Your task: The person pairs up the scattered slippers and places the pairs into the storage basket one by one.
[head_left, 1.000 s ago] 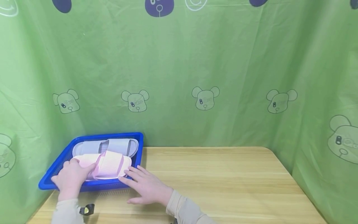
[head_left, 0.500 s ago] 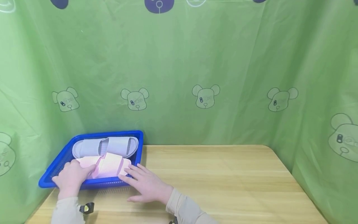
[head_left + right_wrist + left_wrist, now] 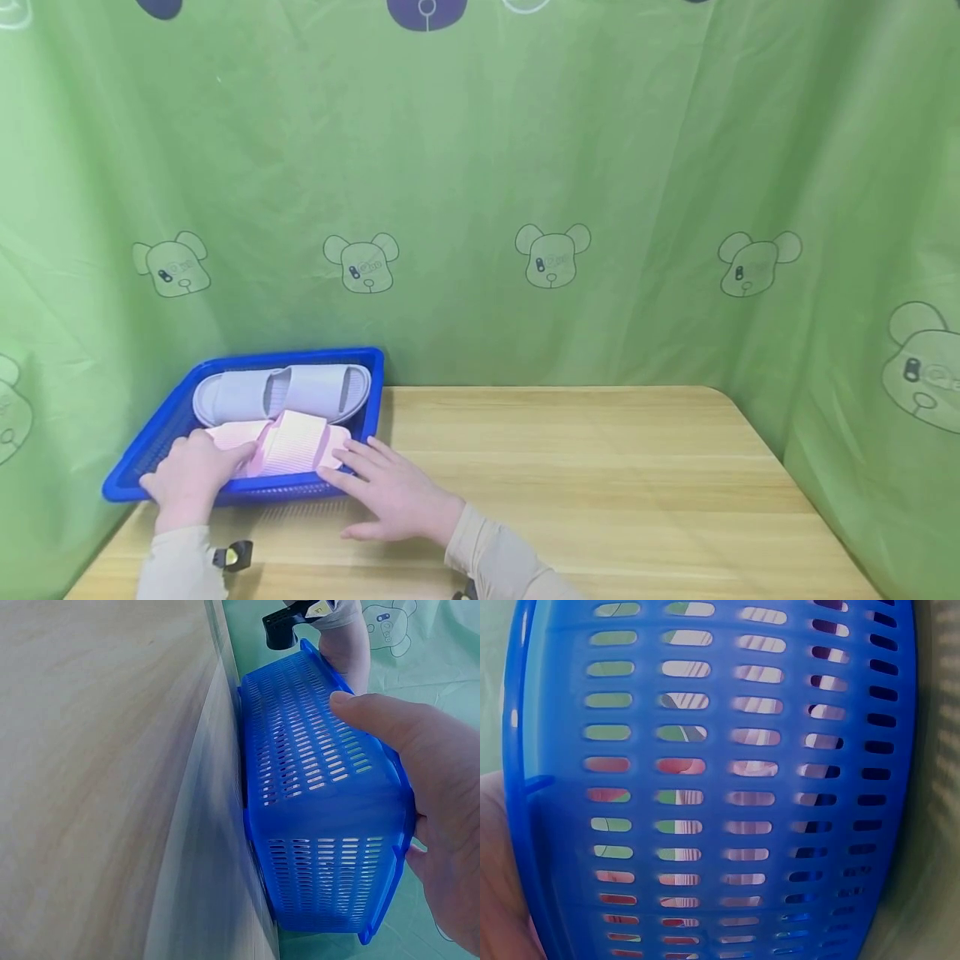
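A pair of pink ribbed slippers (image 3: 296, 442) lies along the near side of a blue plastic basket (image 3: 378, 396). Behind it, in the same basket, lies a pair of pale grey slippers (image 3: 311, 392). My left hand (image 3: 193, 475) reaches over the basket's front-left rim and grips the pink pair's left end, thumb on the near side. Reddish fingers show through the slots of the basket wall (image 3: 720, 776) in the left wrist view. My right hand (image 3: 397, 496) has its fingers spread straight, fingertips at the pink pair's right end and the front-right rim.
The basket stands at the left back of a wooden table (image 3: 600, 475). A green curtain (image 3: 465, 167) with bear drawings rises behind and at both sides. A black wrist camera (image 3: 234, 556) sits by my left sleeve.
The pink slippers have sunk lower into the basket, showing more of the grey pair behind. Both hands stay nearly where they were; the view has tilted slightly.
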A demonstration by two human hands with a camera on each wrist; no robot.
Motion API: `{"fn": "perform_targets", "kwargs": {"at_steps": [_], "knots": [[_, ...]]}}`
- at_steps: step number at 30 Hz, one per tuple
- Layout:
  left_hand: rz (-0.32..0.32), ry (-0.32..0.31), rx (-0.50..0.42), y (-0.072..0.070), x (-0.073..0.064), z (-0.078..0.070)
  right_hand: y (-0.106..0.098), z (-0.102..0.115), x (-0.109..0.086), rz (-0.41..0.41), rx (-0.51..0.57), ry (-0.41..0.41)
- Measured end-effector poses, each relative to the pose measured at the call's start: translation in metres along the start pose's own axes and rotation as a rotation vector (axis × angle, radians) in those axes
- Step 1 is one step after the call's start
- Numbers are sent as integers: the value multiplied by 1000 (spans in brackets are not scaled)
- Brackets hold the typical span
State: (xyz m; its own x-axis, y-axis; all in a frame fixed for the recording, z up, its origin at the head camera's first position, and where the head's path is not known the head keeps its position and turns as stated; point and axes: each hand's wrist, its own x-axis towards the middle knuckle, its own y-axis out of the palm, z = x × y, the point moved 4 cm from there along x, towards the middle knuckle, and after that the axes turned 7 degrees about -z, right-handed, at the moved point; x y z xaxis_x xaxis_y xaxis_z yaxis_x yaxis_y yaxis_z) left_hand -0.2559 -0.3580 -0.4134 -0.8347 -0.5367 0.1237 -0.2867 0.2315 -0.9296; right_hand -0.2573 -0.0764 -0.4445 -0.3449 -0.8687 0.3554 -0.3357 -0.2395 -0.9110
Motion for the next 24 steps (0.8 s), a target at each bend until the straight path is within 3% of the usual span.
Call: {"fn": "perform_targets", "kwargs": {"at_steps": [24], "knots": [[21, -7, 2, 4, 2, 2, 1, 0, -1, -15, -2, -8]]}}
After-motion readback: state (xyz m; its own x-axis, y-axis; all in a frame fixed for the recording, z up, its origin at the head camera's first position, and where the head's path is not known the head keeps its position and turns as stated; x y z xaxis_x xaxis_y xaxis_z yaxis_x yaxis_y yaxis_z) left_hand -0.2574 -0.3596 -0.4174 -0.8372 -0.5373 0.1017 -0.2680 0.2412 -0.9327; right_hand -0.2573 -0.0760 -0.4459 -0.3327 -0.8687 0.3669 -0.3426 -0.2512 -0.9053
